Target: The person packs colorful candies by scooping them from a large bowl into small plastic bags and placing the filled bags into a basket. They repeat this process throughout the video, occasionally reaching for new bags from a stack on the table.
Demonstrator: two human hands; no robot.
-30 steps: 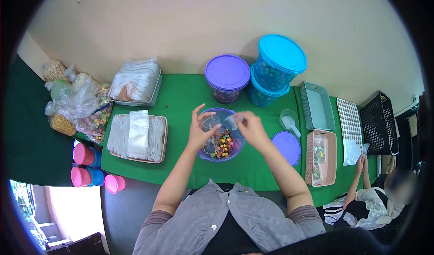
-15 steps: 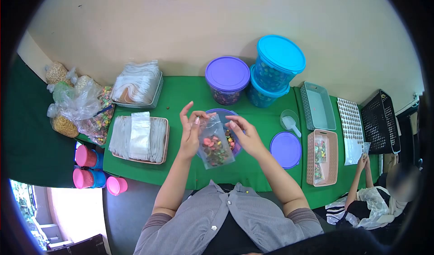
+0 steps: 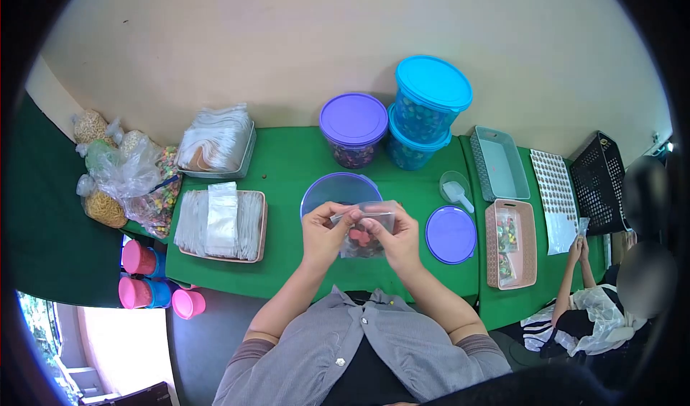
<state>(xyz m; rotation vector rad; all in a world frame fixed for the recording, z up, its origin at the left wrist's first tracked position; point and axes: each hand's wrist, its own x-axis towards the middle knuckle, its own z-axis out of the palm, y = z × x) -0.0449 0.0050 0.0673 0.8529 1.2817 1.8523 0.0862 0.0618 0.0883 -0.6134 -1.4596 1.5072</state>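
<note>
the left hand (image 3: 325, 235) and the right hand (image 3: 400, 238) pinch the upper part of a clear flat plastic pouch with multicoloured pieces inside (image 3: 364, 245); the fingers of both hands are closed on the film, thumbs toward the wearer. this paired pinch appears to keep the top edge stretched and level, with the pieces hanging below the grip. the pouch overlaps the near side of a translucent purple round plastic bowl (image 3: 341, 187), a position likely to limit spillage; its exact height cannot be judged. on the green cloth-covered tabletop (image 3: 287, 163), a pink rectangular plastic basket of flat clear bags (image 3: 264, 227) stands at the left, presumably for easy reach. a white plastic scoop (image 3: 458, 194) rests in a clear round cup, which likely keeps it off the cloth, beside a purple round plastic lid (image 3: 451, 235).
</note>
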